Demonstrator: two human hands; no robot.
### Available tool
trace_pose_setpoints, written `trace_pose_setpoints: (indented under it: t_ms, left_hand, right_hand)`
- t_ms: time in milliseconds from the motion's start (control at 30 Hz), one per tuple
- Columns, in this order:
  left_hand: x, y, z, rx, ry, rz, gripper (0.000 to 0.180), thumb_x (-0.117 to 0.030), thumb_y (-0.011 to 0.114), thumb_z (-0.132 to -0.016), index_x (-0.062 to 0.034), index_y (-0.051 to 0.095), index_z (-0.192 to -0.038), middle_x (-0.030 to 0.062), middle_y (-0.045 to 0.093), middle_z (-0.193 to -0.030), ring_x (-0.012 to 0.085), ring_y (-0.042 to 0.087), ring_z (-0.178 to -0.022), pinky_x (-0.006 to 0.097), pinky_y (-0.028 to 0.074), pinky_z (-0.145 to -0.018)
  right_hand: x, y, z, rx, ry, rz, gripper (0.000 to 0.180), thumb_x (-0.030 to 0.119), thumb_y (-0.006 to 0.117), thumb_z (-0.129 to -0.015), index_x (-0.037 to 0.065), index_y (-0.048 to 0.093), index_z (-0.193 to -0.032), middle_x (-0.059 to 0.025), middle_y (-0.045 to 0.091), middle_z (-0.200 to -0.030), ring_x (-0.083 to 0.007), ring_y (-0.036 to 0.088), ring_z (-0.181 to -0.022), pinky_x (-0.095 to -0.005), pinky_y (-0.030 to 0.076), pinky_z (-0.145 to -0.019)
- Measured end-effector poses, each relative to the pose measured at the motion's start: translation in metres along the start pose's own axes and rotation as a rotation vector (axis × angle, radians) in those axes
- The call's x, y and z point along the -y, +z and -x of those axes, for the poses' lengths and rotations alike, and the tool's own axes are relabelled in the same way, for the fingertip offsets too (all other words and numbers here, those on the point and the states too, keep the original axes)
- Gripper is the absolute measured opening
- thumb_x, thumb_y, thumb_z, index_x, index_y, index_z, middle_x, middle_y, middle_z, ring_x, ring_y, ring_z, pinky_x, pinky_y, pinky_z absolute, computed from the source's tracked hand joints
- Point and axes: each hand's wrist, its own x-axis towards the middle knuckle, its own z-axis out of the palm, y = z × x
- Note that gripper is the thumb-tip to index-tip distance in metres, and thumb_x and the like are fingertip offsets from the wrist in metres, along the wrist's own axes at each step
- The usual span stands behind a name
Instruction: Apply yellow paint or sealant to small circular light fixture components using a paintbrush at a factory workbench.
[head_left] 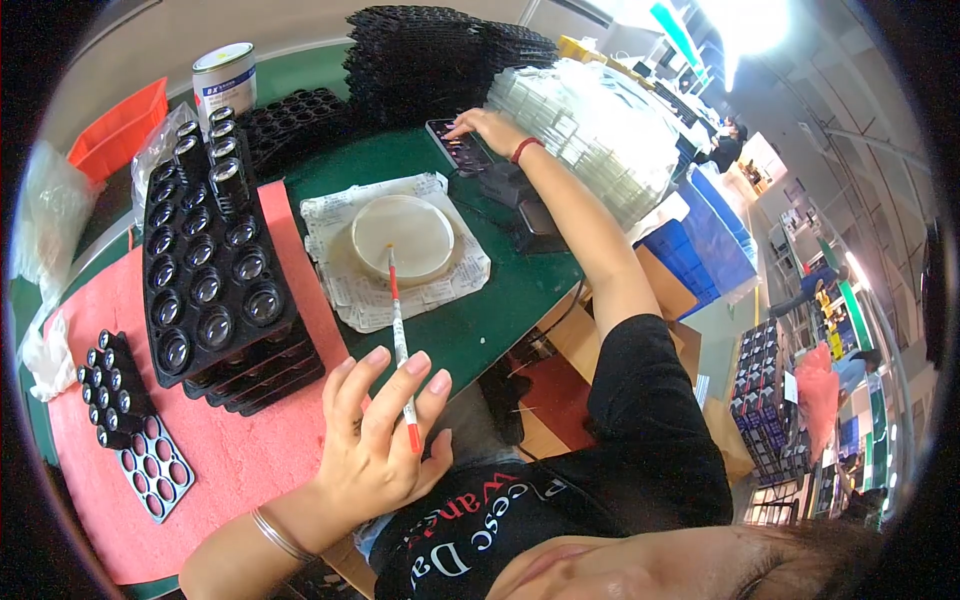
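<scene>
My left hand (385, 430), with a silver bangle at the wrist, is closed loosely around a thin red-and-white brush (398, 325). The brush's small brown tip rests inside a round, shallow dish (440, 262), which holds something pale. Under the dish lies a stained sheet of printed paper (335, 215). At the far side of the table, my right hand (487, 130) reaches over a phone (455, 155) with a lit, dark screen. Its fingers are stretched out and touch or hover just above the screen; I cannot tell which.
Stacked black trays (225, 365) of lens-topped black cylinders stand on a pink foam mat (100, 500). Beside them are a small cylinder group (112, 385) and a holed plate (158, 470). Farther back are a can (225, 85), a red bin (120, 130), black trays (420, 60) and clear trays (590, 120).
</scene>
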Motion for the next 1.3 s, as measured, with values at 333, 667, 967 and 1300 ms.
trace_pose_setpoints:
  t_ms: [333,667,967,1300]
  left_hand:
    - [-0.001,0.000,-0.001,0.018,-0.008,-0.008,0.071,-0.015,0.067,-0.058,-0.0017,0.034,-0.119,0.0190,0.034,-0.118,0.0400,0.034,-0.108,0.050,0.035,-0.083]
    - [-0.002,0.001,-0.001,0.027,-0.018,-0.016,0.071,-0.015,0.067,-0.058,-0.0028,0.034,-0.119,0.0186,0.034,-0.118,0.0395,0.033,-0.108,0.050,0.035,-0.084]
    - [-0.002,0.003,0.000,-0.038,-0.060,0.003,0.057,-0.017,0.065,-0.058,-0.0061,0.049,-0.112,0.0118,0.039,-0.120,0.0345,0.036,-0.108,0.049,0.036,-0.083]
    - [-0.002,0.000,-0.002,0.043,-0.019,-0.017,0.068,-0.017,0.066,-0.059,-0.0025,0.036,-0.119,0.0185,0.033,-0.119,0.0400,0.033,-0.109,0.050,0.034,-0.085]
  right_hand:
    - [-0.011,0.005,-0.003,0.082,-0.160,0.142,0.040,0.020,0.026,-0.087,0.012,0.065,-0.094,-0.0112,0.054,-0.105,-0.0241,0.047,-0.100,-0.0309,0.034,-0.091]
    - [-0.003,0.000,0.002,-0.043,0.201,-0.046,0.047,0.030,0.027,-0.083,0.006,0.067,-0.079,-0.0097,0.060,-0.091,-0.0246,0.050,-0.090,-0.0286,0.035,-0.086]
    - [-0.006,-0.001,0.001,0.032,0.108,0.081,0.041,0.029,0.029,-0.083,0.013,0.066,-0.086,-0.0125,0.058,-0.097,-0.0281,0.051,-0.092,-0.0349,0.037,-0.084]
    - [-0.003,0.001,0.004,-0.107,0.136,-0.002,0.041,0.027,0.031,-0.082,0.012,0.068,-0.075,-0.0178,0.055,-0.099,-0.0301,0.049,-0.096,-0.0359,0.036,-0.087]
